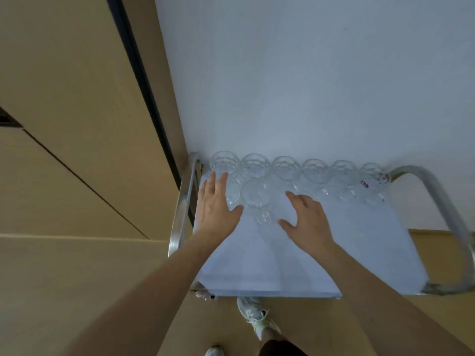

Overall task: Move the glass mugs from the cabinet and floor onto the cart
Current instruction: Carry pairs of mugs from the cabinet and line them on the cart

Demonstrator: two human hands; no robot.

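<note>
Both forearms are bare, with no sleeves, watch or rings in view on the left hand (pixel 218 205) or the right hand (pixel 308 222). The feet wear white lace-up sneakers (pixel 253 314) with a pale yellowish sole edge. A dark garment (pixel 281 346) covers the leg above one shoe.

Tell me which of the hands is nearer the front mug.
Left. The left hand lies right beside the front mug, thumb at its base; the right hand hovers just right of it.
</note>
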